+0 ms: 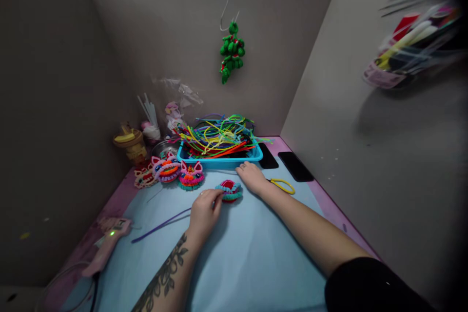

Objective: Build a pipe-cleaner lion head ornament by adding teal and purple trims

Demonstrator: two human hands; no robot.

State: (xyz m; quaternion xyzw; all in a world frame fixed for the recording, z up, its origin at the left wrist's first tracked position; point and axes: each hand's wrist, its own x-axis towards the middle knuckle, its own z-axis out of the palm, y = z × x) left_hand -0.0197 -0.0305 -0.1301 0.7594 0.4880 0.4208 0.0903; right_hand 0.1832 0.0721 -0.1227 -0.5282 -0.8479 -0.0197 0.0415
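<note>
While the left hand (204, 208) pinches a teal craft (237, 193), one label (383, 76) seems blurred.

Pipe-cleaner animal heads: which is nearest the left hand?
The rightmost head, with teal along its bottom edge; the other two sit farther left.

The desk (256, 253) is covered in smooth, matt blue sheeting. Fuzzy stems (219, 136) are held in a glossy plastic tray (219, 161).
</note>
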